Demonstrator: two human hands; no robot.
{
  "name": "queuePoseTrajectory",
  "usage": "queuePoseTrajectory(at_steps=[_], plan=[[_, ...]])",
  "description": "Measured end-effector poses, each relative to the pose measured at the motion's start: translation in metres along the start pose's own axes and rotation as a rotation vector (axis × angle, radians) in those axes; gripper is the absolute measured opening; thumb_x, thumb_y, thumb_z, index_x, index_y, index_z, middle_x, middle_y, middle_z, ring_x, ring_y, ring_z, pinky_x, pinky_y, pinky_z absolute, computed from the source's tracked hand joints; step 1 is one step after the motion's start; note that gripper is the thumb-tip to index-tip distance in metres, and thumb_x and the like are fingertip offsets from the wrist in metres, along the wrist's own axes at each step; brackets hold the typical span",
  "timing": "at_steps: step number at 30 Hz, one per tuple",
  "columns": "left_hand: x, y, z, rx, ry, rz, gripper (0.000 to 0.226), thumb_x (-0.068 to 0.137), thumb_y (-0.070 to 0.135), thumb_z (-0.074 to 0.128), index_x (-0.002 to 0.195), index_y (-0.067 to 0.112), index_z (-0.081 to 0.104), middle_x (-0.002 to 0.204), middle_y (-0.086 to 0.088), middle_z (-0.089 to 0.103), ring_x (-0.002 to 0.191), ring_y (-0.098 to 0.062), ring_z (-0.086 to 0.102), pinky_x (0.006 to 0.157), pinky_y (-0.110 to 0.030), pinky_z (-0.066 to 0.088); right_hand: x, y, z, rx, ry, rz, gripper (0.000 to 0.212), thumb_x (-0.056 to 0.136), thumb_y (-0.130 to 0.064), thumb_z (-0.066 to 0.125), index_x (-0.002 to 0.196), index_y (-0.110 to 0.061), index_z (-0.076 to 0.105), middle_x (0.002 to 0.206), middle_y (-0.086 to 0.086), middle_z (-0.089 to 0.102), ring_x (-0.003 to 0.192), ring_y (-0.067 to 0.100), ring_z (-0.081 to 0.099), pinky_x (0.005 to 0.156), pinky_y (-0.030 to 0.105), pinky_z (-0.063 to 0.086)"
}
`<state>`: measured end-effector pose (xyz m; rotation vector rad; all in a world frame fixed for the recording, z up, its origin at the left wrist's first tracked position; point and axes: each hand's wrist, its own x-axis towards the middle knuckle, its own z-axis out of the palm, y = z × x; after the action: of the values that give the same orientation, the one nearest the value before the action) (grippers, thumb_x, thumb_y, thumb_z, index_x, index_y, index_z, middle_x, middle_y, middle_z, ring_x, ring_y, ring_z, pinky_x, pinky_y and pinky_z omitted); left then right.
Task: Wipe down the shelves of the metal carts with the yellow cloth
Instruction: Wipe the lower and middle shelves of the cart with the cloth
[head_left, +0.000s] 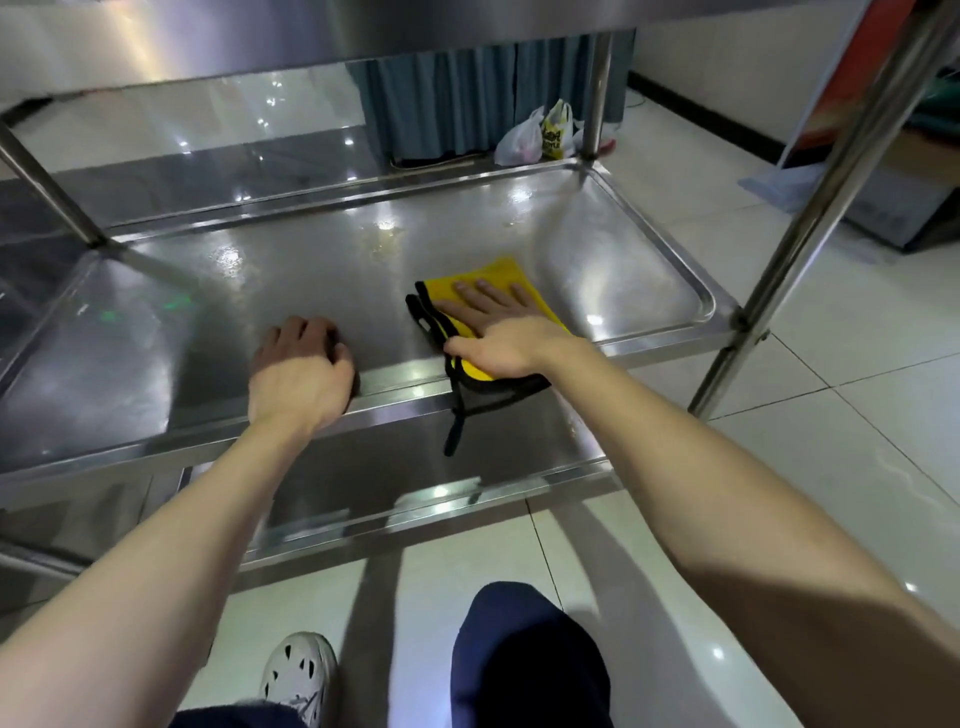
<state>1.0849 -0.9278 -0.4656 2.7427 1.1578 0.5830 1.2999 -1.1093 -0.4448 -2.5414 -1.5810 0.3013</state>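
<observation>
The right hand (501, 335) presses the yellow cloth (493, 270) flat, fingers straight; the left hand (298, 371) grips the shelf (311, 270) rim. Best to keep pressure even and overlap strokes into corners.

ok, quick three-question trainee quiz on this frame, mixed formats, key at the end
1. True or false: the right hand presses flat on the yellow cloth.
2. The left hand rests on: A) the shelf's front rim; B) the cloth; C) a cart post.
3. Fill in: the cloth's black strap hangs over the shelf's ____ rim.
Key: 1 true; 2 A; 3 front.
</observation>
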Motion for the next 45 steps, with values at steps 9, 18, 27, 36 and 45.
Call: queuePoseTrajectory(at_steps=[9, 18, 27, 36, 45], plan=[[-0.003, 0.002, 0.001, -0.021, -0.020, 0.007, 0.022, 0.102, 0.031, 0.055, 0.117, 0.023, 0.068, 0.126, -0.011, 0.061, 0.119, -0.040, 0.052, 0.100, -0.048, 0.050, -0.060, 0.161, -0.029, 0.004, 0.033, 0.372, 0.069, 0.104, -0.070, 0.031, 0.168, -0.052, 0.010, 0.179, -0.016, -0.005, 0.165, 0.011, -0.008, 0.132, 0.047, -0.006], [-0.003, 0.015, 0.003, -0.011, -0.004, -0.046, 0.027, 0.104, 0.029, 0.051, 0.124, 0.017, 0.065, 0.129, -0.014, 0.060, 0.122, -0.040, 0.052, 0.104, -0.048, 0.046, 0.007, 0.034, -0.006, -0.064, 0.079, 0.380, 0.080, 0.104, -0.070, 0.023, 0.172, -0.033, 0.003, 0.180, 0.001, -0.009, 0.166, 0.030, -0.010, 0.128, 0.064, -0.008], [-0.025, -0.008, -0.035, -0.533, 0.212, -0.253, 0.032, 0.091, 0.007, 0.056, 0.109, 0.023, 0.077, 0.102, 0.000, 0.080, 0.099, -0.028, 0.075, 0.087, -0.036, 0.060, 0.033, -0.051, 0.017, -0.024, 0.062, 0.027, 0.075, 0.101, -0.071, 0.025, 0.170, -0.044, 0.009, 0.180, -0.007, -0.007, 0.166, 0.020, -0.011, 0.131, 0.057, -0.008], [-0.028, -0.141, -0.078, 0.059, 0.033, -0.170, 0.033, 0.099, 0.030, 0.053, 0.121, 0.019, 0.076, 0.126, -0.019, 0.070, 0.121, -0.044, 0.061, 0.106, -0.052, 0.051, 0.033, -0.047, 0.010, -0.022, 0.040, -0.024, 0.072, 0.104, -0.069, 0.030, 0.169, -0.047, 0.008, 0.180, -0.010, -0.005, 0.166, 0.015, -0.009, 0.132, 0.054, -0.005], [-0.011, -0.175, -0.061, 0.141, 0.006, -0.160, 0.038, 0.105, 0.045, 0.048, 0.130, 0.025, 0.069, 0.138, -0.017, 0.062, 0.127, -0.042, 0.056, 0.108, -0.051, 0.044, 0.061, -0.037, 0.011, -0.065, 0.033, 0.029, 0.073, 0.101, -0.072, 0.027, 0.168, -0.050, 0.006, 0.179, -0.017, -0.005, 0.165, 0.011, -0.009, 0.132, 0.052, -0.004]])
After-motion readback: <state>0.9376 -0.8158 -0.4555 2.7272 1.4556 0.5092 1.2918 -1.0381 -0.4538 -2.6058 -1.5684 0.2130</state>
